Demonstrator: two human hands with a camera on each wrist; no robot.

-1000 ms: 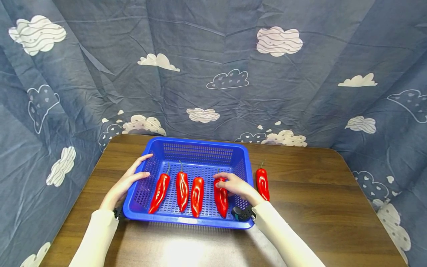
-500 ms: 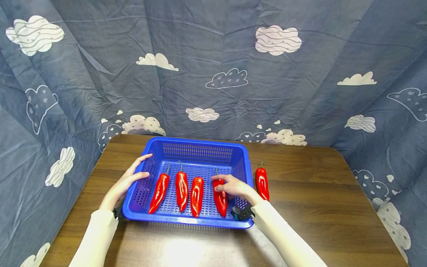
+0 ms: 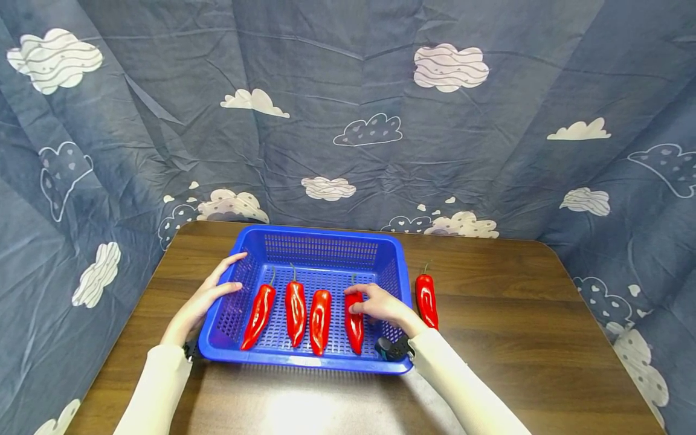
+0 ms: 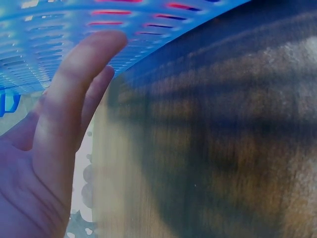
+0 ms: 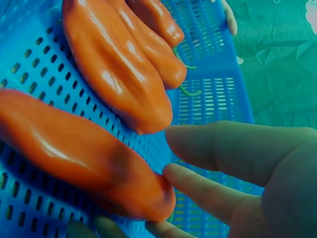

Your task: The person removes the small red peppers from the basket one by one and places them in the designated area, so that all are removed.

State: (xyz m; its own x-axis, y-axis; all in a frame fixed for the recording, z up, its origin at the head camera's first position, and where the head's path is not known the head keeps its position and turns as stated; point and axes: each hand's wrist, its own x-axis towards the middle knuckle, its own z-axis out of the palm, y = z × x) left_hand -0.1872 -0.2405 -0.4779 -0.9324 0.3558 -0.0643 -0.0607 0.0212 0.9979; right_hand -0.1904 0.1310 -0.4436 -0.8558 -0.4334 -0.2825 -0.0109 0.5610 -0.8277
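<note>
A blue perforated plastic basket (image 3: pixel 326 232) stands on the table with several glossy long red peppers lying lengthwise inside. My left hand (image 3: pixel 200 302) lies at its left rim, thumb and fingers extended; in the left wrist view, the thumb (image 4: pixel 62 114) lies along the slotted wall. Inside the basket, my right hand (image 3: pixel 383 304) holds the stem end of the rightmost red pepper (image 3: pixel 354 332), which still lies on the basket floor. In the right wrist view, fingers (image 5: pixel 198 186) touch that pepper's end, and other fingertips show dimly along its lower side.
Another red pepper (image 3: pixel 426 302) lies on the wooden table (image 3: pixel 522 338) just right of the basket, partly behind the right forearm. A dark blue curtain (image 3: pixel 304 78) with white clouds hangs behind and at both sides of the table.
The rightmost pepper in the basket has shifted slightly left, and its lower end has swung toward the neighbouring pepper. My right hand stays on it. The left hand has kept its place.
</note>
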